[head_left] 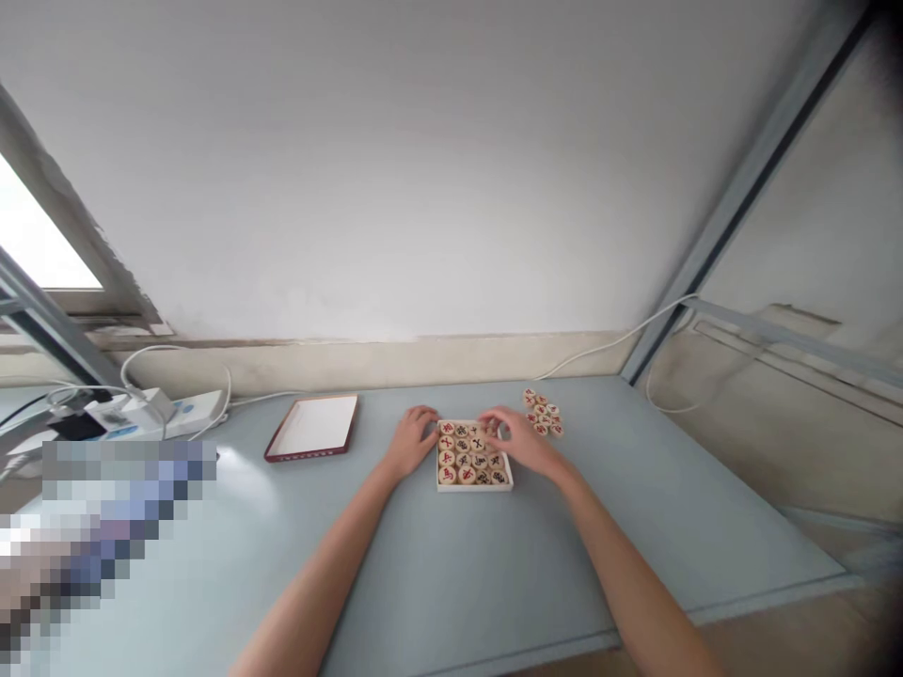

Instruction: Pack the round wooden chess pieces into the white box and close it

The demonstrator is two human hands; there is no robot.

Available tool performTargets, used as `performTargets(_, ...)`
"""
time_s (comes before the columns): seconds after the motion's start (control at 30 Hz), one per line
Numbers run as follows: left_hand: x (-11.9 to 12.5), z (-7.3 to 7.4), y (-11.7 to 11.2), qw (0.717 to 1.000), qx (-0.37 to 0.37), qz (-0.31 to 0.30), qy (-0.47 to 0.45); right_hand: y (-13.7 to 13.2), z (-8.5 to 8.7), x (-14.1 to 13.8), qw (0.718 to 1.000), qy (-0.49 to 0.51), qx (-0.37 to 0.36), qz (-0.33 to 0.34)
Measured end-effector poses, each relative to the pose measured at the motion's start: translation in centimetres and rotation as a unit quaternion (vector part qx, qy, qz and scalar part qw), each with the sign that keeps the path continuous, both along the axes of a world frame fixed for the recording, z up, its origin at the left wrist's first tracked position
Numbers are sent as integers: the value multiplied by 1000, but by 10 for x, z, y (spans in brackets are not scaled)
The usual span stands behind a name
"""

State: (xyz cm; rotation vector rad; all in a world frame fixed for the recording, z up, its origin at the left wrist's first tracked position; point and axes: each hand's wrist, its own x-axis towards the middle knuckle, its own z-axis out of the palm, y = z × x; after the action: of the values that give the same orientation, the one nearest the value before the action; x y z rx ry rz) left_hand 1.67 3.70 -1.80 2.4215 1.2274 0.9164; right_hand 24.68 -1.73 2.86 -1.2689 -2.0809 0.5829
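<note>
Two half-open hands (410, 445) touch a box (474, 488), the right (523, 442) over pieces (467, 476).

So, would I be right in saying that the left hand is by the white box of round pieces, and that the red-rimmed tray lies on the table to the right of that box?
Not quite: the head view shows the red-rimmed tray on the table to the left of the white box. The left hand is indeed by that box.
</note>
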Motion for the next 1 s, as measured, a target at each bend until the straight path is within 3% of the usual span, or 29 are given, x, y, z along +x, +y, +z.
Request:
performTargets(0.1,0,0,0,1000,3,-2,1,12,-11,22,989,-61,67,-120)
performTargets(0.2,0,0,0,1000,4,0,3,22,-26,44,952,-172,121,-222)
performTargets(0.3,0,1,0,1000,-1,4,6,25,-33,56,924,-217,135,-283)
performTargets(0.37,1,1,-1,1000,-1,5,5,23,-31,56,924,-206,126,-297)
performTargets(0.43,1,2,-2,1000,0,5,3,19,-22,47,946,-160,106,-261)
performTargets(0.53,1,2,-3,1000,4,5,2,8,-6,22,996,-55,28,-71)
performTargets(0.6,1,3,-4,1000,4,6,3,-1,2,2,994,-24,-51,89)
performTargets(0.67,1,3,-5,1000,4,7,3,-8,5,-15,979,-30,-100,177)
performTargets(0.73,0,3,-5,1000,2,8,3,-12,5,-24,976,-42,-109,186)
performTargets(0.83,1,3,-5,1000,-3,8,3,-10,3,-22,984,-41,-102,138)
performTargets(1.0,1,3,-3,1000,-8,2,4,2,2,15,995,-66,-75,-32)
